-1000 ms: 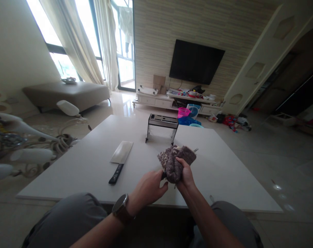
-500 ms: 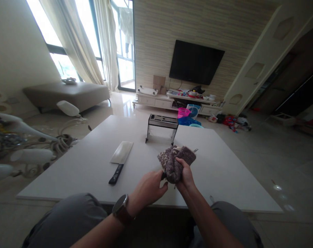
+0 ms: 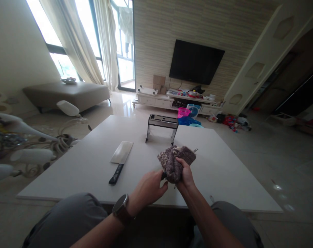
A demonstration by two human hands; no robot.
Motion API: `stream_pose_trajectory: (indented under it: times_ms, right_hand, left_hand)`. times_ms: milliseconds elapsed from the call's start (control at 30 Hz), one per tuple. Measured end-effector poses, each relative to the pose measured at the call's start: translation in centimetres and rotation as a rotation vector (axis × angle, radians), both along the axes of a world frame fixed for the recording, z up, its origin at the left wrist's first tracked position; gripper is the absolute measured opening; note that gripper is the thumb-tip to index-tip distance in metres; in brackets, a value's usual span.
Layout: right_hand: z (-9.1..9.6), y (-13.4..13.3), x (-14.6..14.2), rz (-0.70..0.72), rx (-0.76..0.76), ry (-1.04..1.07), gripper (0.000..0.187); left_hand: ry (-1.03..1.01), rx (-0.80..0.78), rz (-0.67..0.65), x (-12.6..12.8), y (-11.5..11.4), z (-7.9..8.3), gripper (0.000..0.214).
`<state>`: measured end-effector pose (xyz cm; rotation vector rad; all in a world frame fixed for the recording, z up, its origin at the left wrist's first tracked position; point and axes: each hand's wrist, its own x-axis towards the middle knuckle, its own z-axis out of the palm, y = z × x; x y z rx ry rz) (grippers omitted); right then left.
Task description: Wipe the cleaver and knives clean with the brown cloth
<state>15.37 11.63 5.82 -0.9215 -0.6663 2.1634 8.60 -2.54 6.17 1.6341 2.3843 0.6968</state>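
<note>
My right hand [image 3: 184, 175] is closed round a grey-brown patterned cloth [image 3: 175, 161] held just above the white table [image 3: 89, 165]. The cloth is bunched over a thin metal blade whose tip [image 3: 196, 150] pokes out at the upper right. My left hand [image 3: 148, 188], with a watch on its wrist, is closed on the dark handle [image 3: 163, 176] of that wrapped knife. A cleaver [image 3: 121, 155] with a black handle lies flat on the table to the left, apart from both hands.
A black metal knife rack [image 3: 162, 124] stands at the table's far side. My knees show below the near edge. A chandelier-like lamp [image 3: 22, 144] lies left of the table. A sofa, a TV unit and clutter on the floor lie beyond.
</note>
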Motion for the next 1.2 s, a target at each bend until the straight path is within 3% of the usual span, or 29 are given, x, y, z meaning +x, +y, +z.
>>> stream_pose_trajectory:
  times_ms: [800,1200]
  right_hand:
    - [0.08,0.06,-0.03,0.007,-0.016,0.001,0.023]
    - [-0.04,0.08,0.02,-0.01,-0.015,-0.01,0.024]
  left_hand:
    - [-0.006,0.017,0.0,-0.1,0.07,-0.62,0.011]
    - [-0.024,-0.002,0.002,-0.04,0.08,-0.15,0.013]
